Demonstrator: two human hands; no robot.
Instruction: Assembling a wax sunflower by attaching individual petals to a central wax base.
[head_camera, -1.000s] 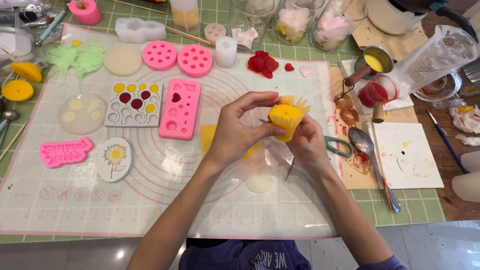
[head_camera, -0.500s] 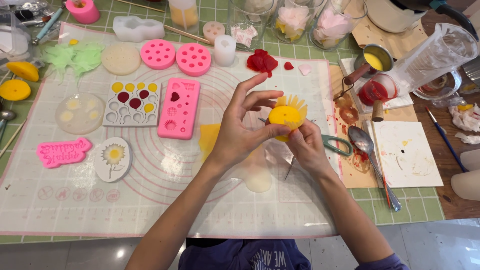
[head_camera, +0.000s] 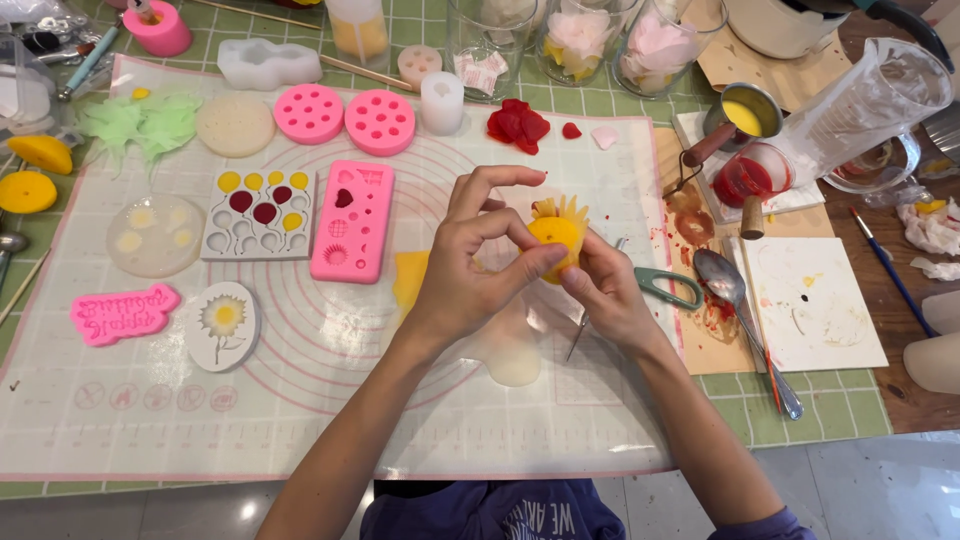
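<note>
Both my hands hold a small yellow wax flower piece (head_camera: 556, 232) with thin petal fringes over the middle of a translucent silicone mat (head_camera: 330, 400). My left hand (head_camera: 478, 262) pinches it from the left, thumb on its front and fingers arched over the top. From the right and below, my right hand (head_camera: 610, 296) grips the same piece. A yellow flat wax bit (head_camera: 409, 278) lies on the mat just left of my left hand.
Pink silicone moulds (head_camera: 352, 220), a white mould with red and yellow fills (head_camera: 257, 212) and a flower mould (head_camera: 222, 322) lie left. Green-handled scissors (head_camera: 668, 286), a spoon (head_camera: 728, 290), small pots of yellow (head_camera: 744, 116) and red wax (head_camera: 744, 180) and a plastic jug (head_camera: 862, 104) sit right.
The yellow piece has shifted slightly left and been turned between my fingers. My left fingers have arched higher over it.
</note>
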